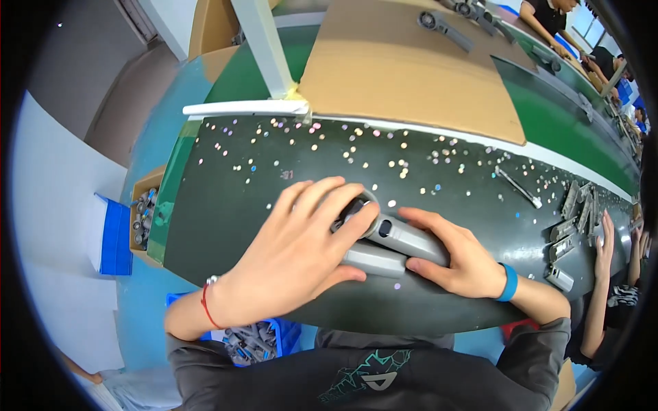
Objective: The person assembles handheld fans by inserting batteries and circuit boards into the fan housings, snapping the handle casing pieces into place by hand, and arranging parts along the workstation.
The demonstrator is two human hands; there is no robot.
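From here the plastic housings [415,244] look grey, the tabletop [229,226] greenish black, speckled with pink, cream and blue dots [391,203]. The wristband [508,282] is blue, the cord bracelet [208,307] red.

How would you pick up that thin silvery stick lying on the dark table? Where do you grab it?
I'd pinch the thin silvery stick around its middle, finger and thumb across its narrow width. Probably come from above and its left: it lies flat and slanting, and loose grey parts sit to its right. The right hand is nearer, but holds a grey piece.
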